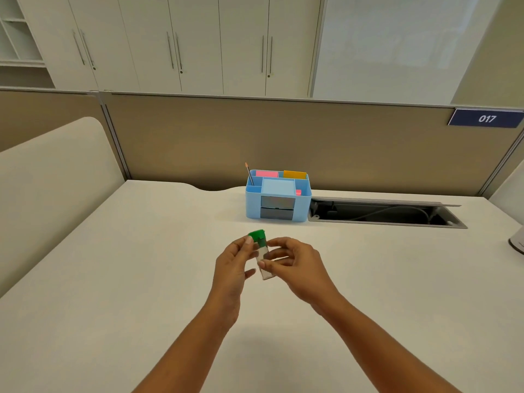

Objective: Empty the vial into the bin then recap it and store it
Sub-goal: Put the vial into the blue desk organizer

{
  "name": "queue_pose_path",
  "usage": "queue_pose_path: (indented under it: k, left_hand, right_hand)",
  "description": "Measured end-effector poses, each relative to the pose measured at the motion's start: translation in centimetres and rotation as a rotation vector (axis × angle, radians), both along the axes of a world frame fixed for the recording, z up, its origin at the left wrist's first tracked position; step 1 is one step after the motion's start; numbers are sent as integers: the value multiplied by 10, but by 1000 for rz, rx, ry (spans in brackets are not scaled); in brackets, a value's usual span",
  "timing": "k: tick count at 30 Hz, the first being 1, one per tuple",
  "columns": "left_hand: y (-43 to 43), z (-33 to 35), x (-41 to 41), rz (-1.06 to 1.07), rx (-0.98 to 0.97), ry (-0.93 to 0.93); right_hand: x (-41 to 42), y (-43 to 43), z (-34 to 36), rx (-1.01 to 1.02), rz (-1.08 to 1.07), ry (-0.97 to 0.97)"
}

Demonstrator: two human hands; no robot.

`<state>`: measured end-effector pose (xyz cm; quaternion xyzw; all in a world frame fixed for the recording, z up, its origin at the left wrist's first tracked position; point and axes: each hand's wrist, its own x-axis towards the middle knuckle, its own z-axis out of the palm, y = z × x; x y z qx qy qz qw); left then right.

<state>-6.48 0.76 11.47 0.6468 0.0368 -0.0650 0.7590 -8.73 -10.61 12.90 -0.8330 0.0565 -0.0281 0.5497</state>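
A small clear vial [264,265] with a green cap [257,236] is held tilted above the white desk [113,265], cap end up and away from me. My left hand [234,265] touches it from the left, thumb near the cap. My right hand [295,262] grips the clear body from the right with thumb and fingers. The cap sits on the vial. A light blue desk organizer [278,197] with compartments and two small drawers stands behind the hands at the back of the desk.
A pencil [249,173] and pink and orange notes stick up from the organizer. An open cable tray [382,215] lies in the desk at the back right. A beige partition runs behind, and a white object [517,242] sits at the right edge.
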Motion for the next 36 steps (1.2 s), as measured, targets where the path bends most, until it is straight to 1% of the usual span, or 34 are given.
queue_pose_path:
  k: [3,6,11,15,17,20,24,30,36]
  left_hand:
    - [-10,-17,22,22,159,-3]
    - [-17,-39,48,-28,392,-37]
    - [-18,-86,91,-115,797,-169]
    - [-17,-114,125,-176,1042,-249]
    - [-13,-117,132,-183,1145,-281]
    - [-15,-128,151,-176,1216,-292]
    - [-17,-142,168,-160,1224,-262]
    - [-19,-154,168,-127,1285,-288]
    - [-20,-155,166,-126,1326,-295]
  right_hand:
    - [24,-7,-3,-137,-15,3]
    - [56,-18,-6,-235,-45,-8]
    - [116,-42,-4,-414,-72,-60]
    - [164,-58,1,-534,-90,-83]
    - [177,-61,4,-563,-108,-97]
    - [208,-74,-2,-564,-156,-90]
    - [244,-83,-13,-574,-197,-79]
    - [275,-83,-29,-597,-204,-70]
    - [288,-84,-43,-634,-202,-50]
